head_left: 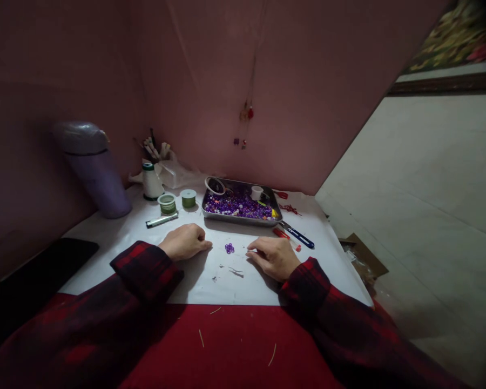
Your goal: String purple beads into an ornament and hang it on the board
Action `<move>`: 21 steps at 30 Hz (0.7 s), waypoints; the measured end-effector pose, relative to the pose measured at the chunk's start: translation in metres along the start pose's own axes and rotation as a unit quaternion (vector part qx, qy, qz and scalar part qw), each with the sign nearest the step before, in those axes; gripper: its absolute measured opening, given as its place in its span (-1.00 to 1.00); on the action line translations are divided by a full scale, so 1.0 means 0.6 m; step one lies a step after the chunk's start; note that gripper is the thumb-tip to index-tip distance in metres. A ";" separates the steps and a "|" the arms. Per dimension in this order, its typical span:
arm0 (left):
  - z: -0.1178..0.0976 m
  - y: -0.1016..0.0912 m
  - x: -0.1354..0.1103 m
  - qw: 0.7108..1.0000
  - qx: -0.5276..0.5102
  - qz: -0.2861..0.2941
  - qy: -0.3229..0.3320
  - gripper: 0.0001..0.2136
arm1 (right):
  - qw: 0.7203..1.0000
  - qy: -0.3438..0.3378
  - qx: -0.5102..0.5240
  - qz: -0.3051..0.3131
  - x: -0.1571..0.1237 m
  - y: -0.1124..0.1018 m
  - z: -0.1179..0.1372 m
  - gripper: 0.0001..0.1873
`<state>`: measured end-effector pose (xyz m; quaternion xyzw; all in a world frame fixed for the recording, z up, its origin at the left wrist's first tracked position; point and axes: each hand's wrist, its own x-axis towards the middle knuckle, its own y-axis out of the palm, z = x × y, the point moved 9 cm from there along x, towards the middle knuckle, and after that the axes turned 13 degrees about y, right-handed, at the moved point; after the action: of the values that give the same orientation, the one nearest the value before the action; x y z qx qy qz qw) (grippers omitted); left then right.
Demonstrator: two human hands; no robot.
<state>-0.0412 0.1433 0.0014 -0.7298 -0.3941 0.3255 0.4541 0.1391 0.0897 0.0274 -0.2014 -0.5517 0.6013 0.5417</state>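
My left hand point(185, 241) rests on the white table cover with its fingers curled under, and I cannot see anything in it. My right hand point(274, 256) lies to the right, fingers pinched together at the tip as if on a thin thread I cannot make out. Between the two hands sits a small cluster of purple beads point(229, 248). Behind them stands a metal tray point(210, 213) full of purple beads, with a tape roll and a small white cup inside. Short thread scraps point(235, 270) lie in front of the hands.
Two green thread spools point(167, 203) point(188, 198), a white spool point(150, 181) and a lighter point(162, 220) are at the back left beside a purple flask point(94, 168). Scissors with blue handles point(297, 235) lie right of the tray. A red cloth point(235, 346) covers the near edge.
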 end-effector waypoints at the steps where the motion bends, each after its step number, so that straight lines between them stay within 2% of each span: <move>1: -0.001 -0.001 0.000 1.000 0.001 -0.002 0.001 -0.66 | 1.000 0.000 -0.006 0.015 0.001 -0.007 -0.003 -0.84; 3: -0.001 -0.002 0.000 1.000 0.002 -0.005 0.002 -0.68 | 0.999 0.017 -0.010 0.048 0.004 -0.023 -0.016 -0.80; 5: -0.001 -0.001 0.000 1.000 0.004 -0.006 0.001 -0.69 | 0.994 0.065 0.034 0.083 0.008 -0.040 -0.041 -0.74; 8: 0.000 -0.001 0.000 1.000 0.009 -0.009 0.000 -0.70 | 0.957 0.145 0.210 0.137 0.012 -0.054 -0.084 -0.65; 12: -0.001 -0.001 0.000 1.000 0.008 -0.010 0.001 -0.73 | 0.852 0.201 0.467 0.121 0.011 -0.067 -0.136 -0.63; 16: -0.003 -0.002 0.001 1.000 0.006 -0.010 0.003 -0.74 | 0.767 0.213 0.604 0.034 0.002 -0.082 -0.182 -0.60; 21: -0.002 0.000 0.002 1.000 0.008 -0.002 -0.005 -0.75 | 0.616 0.212 0.758 -0.050 -0.009 -0.099 -0.223 -0.59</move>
<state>-0.0398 0.1437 0.0019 -0.7237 -0.3948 0.3314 0.4589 0.2788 0.1332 0.0366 0.1870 0.2204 0.7181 0.6330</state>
